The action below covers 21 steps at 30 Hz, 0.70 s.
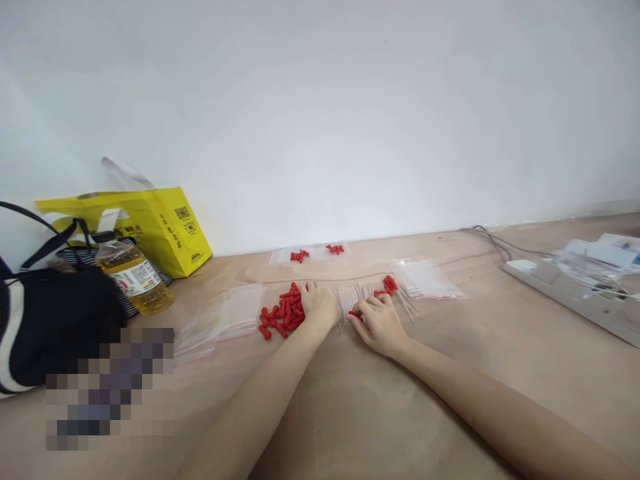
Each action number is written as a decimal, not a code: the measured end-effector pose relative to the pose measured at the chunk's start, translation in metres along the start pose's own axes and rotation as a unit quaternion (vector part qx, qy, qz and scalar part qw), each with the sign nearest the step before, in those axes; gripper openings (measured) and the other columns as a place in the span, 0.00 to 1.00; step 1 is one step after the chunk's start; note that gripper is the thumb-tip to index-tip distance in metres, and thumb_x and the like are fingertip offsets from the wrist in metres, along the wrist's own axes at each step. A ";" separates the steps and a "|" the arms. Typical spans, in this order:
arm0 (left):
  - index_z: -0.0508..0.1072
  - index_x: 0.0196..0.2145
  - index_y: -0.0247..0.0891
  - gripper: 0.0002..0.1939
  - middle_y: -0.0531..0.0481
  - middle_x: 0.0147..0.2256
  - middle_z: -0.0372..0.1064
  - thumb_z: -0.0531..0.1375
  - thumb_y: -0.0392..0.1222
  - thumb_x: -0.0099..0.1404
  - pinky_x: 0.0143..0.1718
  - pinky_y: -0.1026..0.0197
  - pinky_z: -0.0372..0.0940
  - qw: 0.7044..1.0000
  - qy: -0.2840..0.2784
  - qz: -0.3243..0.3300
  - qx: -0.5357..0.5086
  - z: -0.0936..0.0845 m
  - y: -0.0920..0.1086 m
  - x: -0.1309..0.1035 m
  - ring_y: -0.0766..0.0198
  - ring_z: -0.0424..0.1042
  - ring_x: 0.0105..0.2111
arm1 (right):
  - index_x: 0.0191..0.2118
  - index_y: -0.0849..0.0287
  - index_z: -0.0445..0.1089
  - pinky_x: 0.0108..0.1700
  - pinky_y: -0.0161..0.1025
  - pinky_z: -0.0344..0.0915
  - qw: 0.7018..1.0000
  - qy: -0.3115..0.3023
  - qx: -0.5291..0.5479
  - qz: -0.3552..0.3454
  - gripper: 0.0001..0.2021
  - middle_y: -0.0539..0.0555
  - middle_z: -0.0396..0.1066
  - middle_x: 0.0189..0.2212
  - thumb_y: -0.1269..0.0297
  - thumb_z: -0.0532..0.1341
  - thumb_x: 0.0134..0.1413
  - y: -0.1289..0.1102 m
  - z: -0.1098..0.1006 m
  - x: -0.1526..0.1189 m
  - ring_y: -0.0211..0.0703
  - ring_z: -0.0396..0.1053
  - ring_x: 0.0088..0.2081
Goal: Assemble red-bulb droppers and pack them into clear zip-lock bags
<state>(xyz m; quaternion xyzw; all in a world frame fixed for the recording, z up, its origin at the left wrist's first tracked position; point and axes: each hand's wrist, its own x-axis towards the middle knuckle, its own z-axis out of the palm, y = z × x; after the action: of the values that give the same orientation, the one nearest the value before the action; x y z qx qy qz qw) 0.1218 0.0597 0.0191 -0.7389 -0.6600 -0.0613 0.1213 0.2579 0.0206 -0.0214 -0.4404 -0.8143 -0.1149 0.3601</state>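
A pile of small red bulb-shaped pieces (pixel 286 312), rubbery in look, lies left of centre on the table. My left hand (pixel 323 307) reaches to the pile's right edge with its fingers curled down; what they hold, if anything, is hidden. Just to the right, a row of thin pale tubes or sticks (pixel 350 299) lies side by side. Over the row's near right end, my right hand (pixel 381 325) is closed, with a red bulb-shaped piece (pixel 353 315) showing at its thumb and fingertips. More red pieces (pixel 390 284) lie just beyond that hand, beside some loose sticks (pixel 409 304).
Clear zip bags lie in a left stack (pixel 243 313) and a right stack (pixel 430 278). A bag with red pieces (pixel 301 255) lies near the wall. A yellow bag (pixel 173 233), an oil bottle (pixel 137 277) and a black bag (pixel 65 320) stand left; a grey-white panel (pixel 570 297) lies right.
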 end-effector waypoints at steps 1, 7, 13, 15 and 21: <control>0.75 0.30 0.34 0.11 0.36 0.37 0.70 0.57 0.40 0.48 0.43 0.47 0.50 1.000 -0.007 -0.006 0.002 0.000 0.001 0.002 0.47 0.62 0.42 | 0.28 0.60 0.62 0.38 0.39 0.46 1.000 -0.001 0.000 -0.001 0.08 0.51 0.68 0.23 0.64 0.51 0.55 0.000 0.000 0.000 0.39 0.63 0.29; 0.74 0.31 0.36 0.13 0.37 0.37 0.70 0.58 0.42 0.47 0.40 0.49 0.54 0.999 -0.024 -0.035 -0.005 -0.003 -0.003 0.006 0.46 0.63 0.41 | 0.27 0.60 0.62 0.39 0.40 0.46 1.000 -0.003 0.010 -0.002 0.09 0.51 0.68 0.23 0.64 0.52 0.55 0.000 0.002 -0.001 0.39 0.62 0.29; 0.75 0.32 0.35 0.14 0.35 0.39 0.69 0.57 0.45 0.49 0.42 0.43 0.50 0.998 -0.015 -0.052 -0.012 -0.006 -0.005 0.001 0.43 0.61 0.43 | 0.27 0.60 0.62 0.40 0.41 0.47 1.000 -0.010 0.016 0.004 0.08 0.51 0.68 0.23 0.63 0.52 0.54 0.001 0.002 -0.001 0.39 0.62 0.28; 0.75 0.31 0.35 0.14 0.35 0.38 0.69 0.56 0.46 0.50 0.43 0.42 0.49 0.998 -0.014 -0.056 -0.016 -0.007 -0.005 -0.001 0.42 0.61 0.43 | 0.27 0.60 0.62 0.40 0.41 0.47 1.000 -0.011 0.018 0.004 0.08 0.51 0.68 0.23 0.63 0.53 0.54 0.001 0.002 -0.002 0.39 0.62 0.29; 0.75 0.30 0.35 0.12 0.36 0.37 0.70 0.56 0.43 0.51 0.44 0.42 0.48 0.999 -0.010 -0.049 -0.013 -0.007 -0.004 -0.002 0.43 0.61 0.43 | 0.28 0.60 0.62 0.41 0.41 0.47 0.999 -0.015 0.029 0.005 0.08 0.51 0.68 0.23 0.63 0.53 0.54 0.000 0.001 -0.001 0.39 0.63 0.29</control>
<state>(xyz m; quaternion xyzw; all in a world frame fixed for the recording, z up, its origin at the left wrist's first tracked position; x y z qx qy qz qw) 0.1184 0.0562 0.0253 -0.7075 -0.6959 -0.0683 0.1025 0.2578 0.0204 -0.0229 -0.4356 -0.8204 -0.0832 0.3609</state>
